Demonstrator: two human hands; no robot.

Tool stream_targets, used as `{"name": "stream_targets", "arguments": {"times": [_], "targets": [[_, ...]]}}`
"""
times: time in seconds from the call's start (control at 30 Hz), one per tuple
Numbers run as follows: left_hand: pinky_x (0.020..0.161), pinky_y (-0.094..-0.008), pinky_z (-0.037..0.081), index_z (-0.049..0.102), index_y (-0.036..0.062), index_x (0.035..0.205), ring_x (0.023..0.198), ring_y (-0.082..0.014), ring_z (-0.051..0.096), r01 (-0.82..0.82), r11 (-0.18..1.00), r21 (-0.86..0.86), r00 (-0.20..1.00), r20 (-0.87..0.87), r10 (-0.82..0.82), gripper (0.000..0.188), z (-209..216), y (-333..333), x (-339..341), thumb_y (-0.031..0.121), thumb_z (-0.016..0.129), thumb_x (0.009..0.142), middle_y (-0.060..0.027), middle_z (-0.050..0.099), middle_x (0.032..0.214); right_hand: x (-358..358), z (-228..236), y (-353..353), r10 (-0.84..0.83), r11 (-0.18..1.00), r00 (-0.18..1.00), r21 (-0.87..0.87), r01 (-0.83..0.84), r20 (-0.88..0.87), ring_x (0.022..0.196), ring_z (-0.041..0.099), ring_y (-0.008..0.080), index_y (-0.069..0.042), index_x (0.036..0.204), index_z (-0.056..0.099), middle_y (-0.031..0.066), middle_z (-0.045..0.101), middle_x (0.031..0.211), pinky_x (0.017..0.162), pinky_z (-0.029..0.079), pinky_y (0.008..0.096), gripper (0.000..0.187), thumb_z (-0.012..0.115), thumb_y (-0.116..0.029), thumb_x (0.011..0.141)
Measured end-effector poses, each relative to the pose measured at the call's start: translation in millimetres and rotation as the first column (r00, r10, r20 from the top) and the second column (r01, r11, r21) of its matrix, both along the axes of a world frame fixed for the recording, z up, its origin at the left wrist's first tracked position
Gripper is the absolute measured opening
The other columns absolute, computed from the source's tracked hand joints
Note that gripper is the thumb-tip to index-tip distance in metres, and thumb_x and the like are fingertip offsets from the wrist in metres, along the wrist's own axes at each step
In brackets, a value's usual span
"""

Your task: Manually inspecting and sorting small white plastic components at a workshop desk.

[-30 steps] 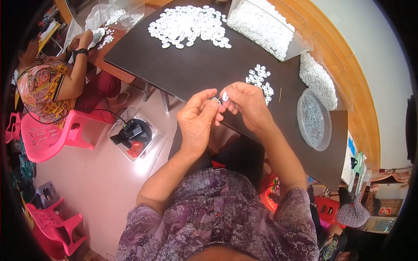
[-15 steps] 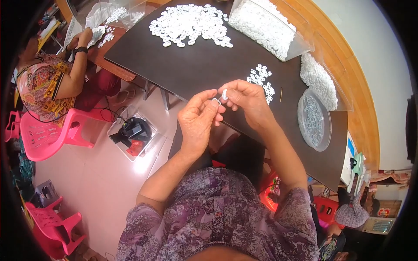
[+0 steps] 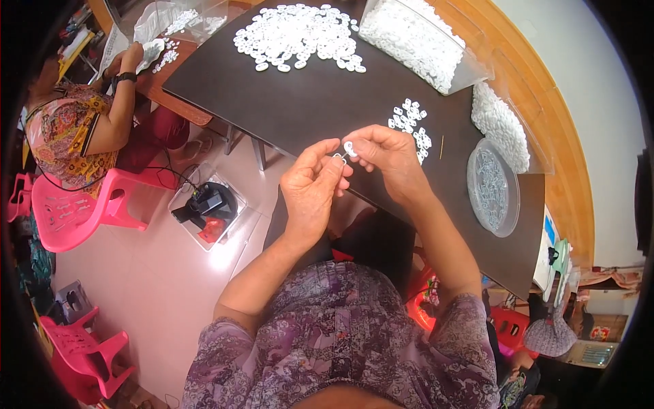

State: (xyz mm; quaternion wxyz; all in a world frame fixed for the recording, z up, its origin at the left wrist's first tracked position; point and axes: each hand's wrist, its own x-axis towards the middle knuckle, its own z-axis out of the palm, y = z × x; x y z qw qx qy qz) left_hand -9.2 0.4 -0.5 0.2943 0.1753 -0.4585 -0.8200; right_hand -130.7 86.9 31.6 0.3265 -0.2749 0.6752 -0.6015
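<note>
My left hand (image 3: 312, 185) and my right hand (image 3: 383, 158) meet at the near edge of a dark table (image 3: 306, 109). The right hand's fingertips pinch a small white plastic ring (image 3: 349, 147). The left hand's fingertips pinch a tiny metal piece (image 3: 337, 157) right against it. Just beyond the right hand lies a small cluster of white pieces (image 3: 411, 124) on the table.
A large pile of white pieces (image 3: 296, 34) lies farther back, beside a clear box full of them (image 3: 417, 41) and a bag of white pieces (image 3: 501, 126). A round clear dish (image 3: 492, 187) holds metal parts. Another person (image 3: 75, 129) sits at left on a pink chair (image 3: 75, 208).
Both hands stayed together at the table edge; the fingers shifted slightly as the white ring and metal piece were worked together.
</note>
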Motion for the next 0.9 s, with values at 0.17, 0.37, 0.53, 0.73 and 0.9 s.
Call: {"name": "stream_targets", "arguments": {"times": [0.17, 0.37, 0.53, 0.73, 0.9], "targets": [[0.054, -0.0166, 0.044, 0.055, -0.0042, 0.114, 0.062, -0.0049, 0.054, -0.017, 1.0, -0.022, 0.999, 0.035, 0.017, 0.027, 1, 1, 0, 0.002, 0.054, 0.089, -0.005, 0.063, 0.077, 1, 2, 0, -0.001, 1.0, 0.999, 0.004, 0.001, -0.043, 0.064, 0.051, 0.0059, 0.001, 0.093, 0.066, 0.0015, 0.06, 0.074, 0.057, 0.04, 0.019, 0.014, 0.06, -0.009, 0.086], [0.053, -0.0169, 0.044, 0.056, -0.0019, 0.114, 0.061, -0.0047, 0.054, -0.062, 0.992, -0.107, 0.997, 0.039, 0.066, 0.026, 0, 6, -1, 0.002, 0.055, 0.088, -0.0036, 0.061, 0.075, 9, 2, -1, -0.052, 0.998, 0.979, -0.028, 0.047, -0.197, 0.066, 0.053, 0.0039, 0.0, 0.088, 0.067, -0.0006, 0.061, 0.071, 0.059, 0.043, 0.0191, 0.011, 0.059, -0.007, 0.084], [0.053, -0.017, 0.044, 0.057, -0.0018, 0.113, 0.061, -0.0046, 0.053, -0.065, 0.991, -0.116, 0.997, 0.029, 0.068, 0.026, -3, 7, -3, 0.001, 0.055, 0.087, -0.0033, 0.061, 0.074, 13, 3, 0, -0.098, 0.995, 0.965, -0.048, 0.088, -0.245, 0.069, 0.054, 0.0048, 0.002, 0.088, 0.065, 0.0, 0.061, 0.073, 0.064, 0.045, 0.0207, 0.01, 0.059, -0.003, 0.083], [0.053, -0.0169, 0.044, 0.057, -0.0017, 0.113, 0.061, -0.0046, 0.053, -0.055, 0.992, -0.117, 0.998, 0.026, 0.059, 0.026, -1, 9, -3, 0.0, 0.054, 0.087, -0.0028, 0.06, 0.073, 12, 3, 3, -0.088, 0.996, 0.959, -0.038, 0.081, -0.271, 0.07, 0.055, 0.0049, 0.002, 0.087, 0.064, 0.0002, 0.062, 0.075, 0.065, 0.045, 0.0203, 0.008, 0.058, -0.002, 0.083], [0.054, -0.0167, 0.044, 0.056, -0.0019, 0.113, 0.062, -0.0046, 0.053, -0.046, 0.993, -0.108, 0.999, 0.018, 0.048, 0.026, -3, 12, -6, 0.0, 0.054, 0.087, -0.0026, 0.06, 0.074, 13, 1, 4, -0.121, 0.991, 0.956, -0.095, 0.099, -0.267, 0.069, 0.055, 0.0048, 0.002, 0.086, 0.064, 0.0001, 0.062, 0.074, 0.064, 0.045, 0.0205, 0.008, 0.057, -0.001, 0.083]]}}
